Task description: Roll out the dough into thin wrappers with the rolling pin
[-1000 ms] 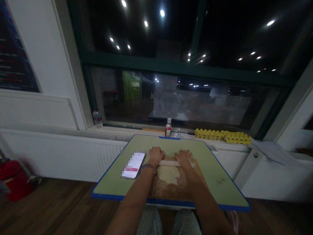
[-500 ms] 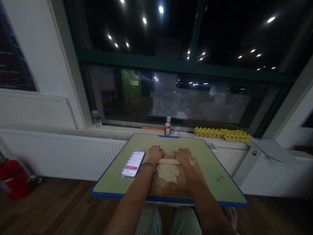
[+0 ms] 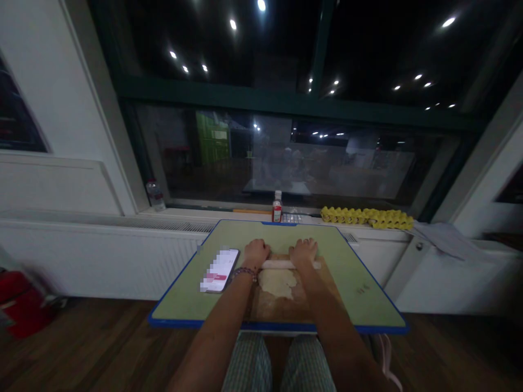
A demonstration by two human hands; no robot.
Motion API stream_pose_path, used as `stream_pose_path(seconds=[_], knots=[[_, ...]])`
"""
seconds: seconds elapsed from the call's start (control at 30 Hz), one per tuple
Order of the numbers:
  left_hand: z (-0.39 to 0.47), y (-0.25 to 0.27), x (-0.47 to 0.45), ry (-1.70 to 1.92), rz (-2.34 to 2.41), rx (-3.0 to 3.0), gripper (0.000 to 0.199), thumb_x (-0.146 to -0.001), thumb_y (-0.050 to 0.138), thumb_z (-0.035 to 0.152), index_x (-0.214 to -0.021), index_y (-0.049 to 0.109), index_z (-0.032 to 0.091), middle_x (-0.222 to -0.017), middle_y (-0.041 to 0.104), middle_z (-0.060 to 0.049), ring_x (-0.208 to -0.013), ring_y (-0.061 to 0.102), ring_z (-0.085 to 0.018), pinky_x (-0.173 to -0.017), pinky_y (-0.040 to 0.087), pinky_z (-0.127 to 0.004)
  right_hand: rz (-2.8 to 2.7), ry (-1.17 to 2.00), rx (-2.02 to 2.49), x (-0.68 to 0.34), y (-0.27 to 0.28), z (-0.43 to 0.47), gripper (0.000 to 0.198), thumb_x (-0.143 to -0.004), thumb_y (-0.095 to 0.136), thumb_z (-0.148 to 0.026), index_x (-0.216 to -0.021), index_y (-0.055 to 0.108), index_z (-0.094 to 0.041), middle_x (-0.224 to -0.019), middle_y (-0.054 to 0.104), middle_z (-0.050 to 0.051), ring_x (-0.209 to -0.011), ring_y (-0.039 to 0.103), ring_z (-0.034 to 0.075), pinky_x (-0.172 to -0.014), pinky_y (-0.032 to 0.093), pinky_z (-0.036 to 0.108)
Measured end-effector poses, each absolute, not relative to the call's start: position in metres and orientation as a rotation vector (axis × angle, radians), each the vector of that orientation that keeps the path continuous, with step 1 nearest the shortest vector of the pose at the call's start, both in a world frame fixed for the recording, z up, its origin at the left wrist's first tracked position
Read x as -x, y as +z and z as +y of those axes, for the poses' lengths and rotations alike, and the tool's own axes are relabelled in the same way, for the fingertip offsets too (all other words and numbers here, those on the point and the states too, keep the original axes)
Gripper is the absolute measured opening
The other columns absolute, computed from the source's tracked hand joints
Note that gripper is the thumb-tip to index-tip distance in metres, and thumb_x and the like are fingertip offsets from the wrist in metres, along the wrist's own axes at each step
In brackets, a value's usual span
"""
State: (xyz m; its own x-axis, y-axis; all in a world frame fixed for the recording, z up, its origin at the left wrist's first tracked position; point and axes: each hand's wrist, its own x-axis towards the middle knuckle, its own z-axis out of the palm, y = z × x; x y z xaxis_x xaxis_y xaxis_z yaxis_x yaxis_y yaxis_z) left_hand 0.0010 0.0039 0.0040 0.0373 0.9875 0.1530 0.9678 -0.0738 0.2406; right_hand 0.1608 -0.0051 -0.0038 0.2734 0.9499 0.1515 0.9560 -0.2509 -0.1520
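Note:
A pale rolling pin (image 3: 280, 264) lies crosswise at the far edge of a flat, uneven sheet of dough (image 3: 278, 283). Beneath both is a brown wooden board (image 3: 281, 312). My left hand (image 3: 256, 252), with a beaded bracelet at the wrist, closes over the pin's left end. Nearer the other end, my right hand (image 3: 303, 252) rests on top with its fingers bent over the wood; a short tip of the pin shows beyond it. To the left of my left wrist lies a phone (image 3: 220, 272) with a lit screen.
The green table (image 3: 183, 302) has a blue rim. Behind it, the windowsill bears a small red-labelled bottle (image 3: 277, 208), yellow egg trays (image 3: 365, 218) and a clear bottle (image 3: 156, 195). A radiator (image 3: 102, 261) runs along the wall. A red fire extinguisher (image 3: 20, 305) stands at left.
The whole view has shifted a little, so everything sits slightly higher and further left. Both hands stay on the rolling pin, which keeps nearly the same place beyond the dough.

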Motion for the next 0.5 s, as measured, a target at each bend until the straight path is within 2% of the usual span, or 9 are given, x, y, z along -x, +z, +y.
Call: stream_pose_path(seconds=[0.1,0.27,0.43,0.5], knots=[[0.005,0.003,0.000,0.440,2.086,-2.215,0.034,-0.091,0.044,0.032,-0.103,0.071,0.014,-0.110,0.071,-0.015,-0.104,0.066,-0.024,-0.083,0.047,-0.029,-1.761,-0.041,2.320,-0.159,-0.004,-0.006,0.036,-0.092,0.045,-0.028,-0.117,0.063,-0.010,-0.128,0.058,0.022,-0.130,0.040,0.034,-0.104,0.028,0.050],[0.005,0.001,0.001,0.447,2.082,-2.220,0.032,-0.091,0.045,0.031,-0.100,0.071,0.015,-0.107,0.072,-0.013,-0.101,0.067,-0.023,-0.081,0.047,-0.028,-1.752,0.072,2.321,-0.159,0.001,-0.006,0.034,-0.092,0.048,-0.032,-0.113,0.066,-0.011,-0.120,0.063,0.021,-0.119,0.051,0.033,-0.098,0.036,0.048],[0.004,0.003,0.001,0.446,2.070,-2.217,0.032,-0.092,0.045,0.032,-0.100,0.071,0.016,-0.107,0.072,-0.013,-0.100,0.067,-0.022,-0.080,0.047,-0.026,-1.772,0.121,2.266,-0.163,0.007,-0.024,0.039,-0.093,0.058,-0.041,-0.124,0.057,-0.018,-0.127,0.057,0.009,-0.109,0.058,0.023,-0.093,0.050,0.046],[0.004,0.004,0.001,0.445,2.068,-2.213,0.032,-0.092,0.045,0.032,-0.100,0.071,0.016,-0.107,0.072,-0.013,-0.100,0.067,-0.022,-0.080,0.047,-0.026,-1.779,0.121,2.232,-0.166,0.005,-0.042,0.037,-0.094,0.058,-0.041,-0.124,0.056,-0.020,-0.128,0.057,0.008,-0.108,0.059,0.021,-0.092,0.051,0.044]])
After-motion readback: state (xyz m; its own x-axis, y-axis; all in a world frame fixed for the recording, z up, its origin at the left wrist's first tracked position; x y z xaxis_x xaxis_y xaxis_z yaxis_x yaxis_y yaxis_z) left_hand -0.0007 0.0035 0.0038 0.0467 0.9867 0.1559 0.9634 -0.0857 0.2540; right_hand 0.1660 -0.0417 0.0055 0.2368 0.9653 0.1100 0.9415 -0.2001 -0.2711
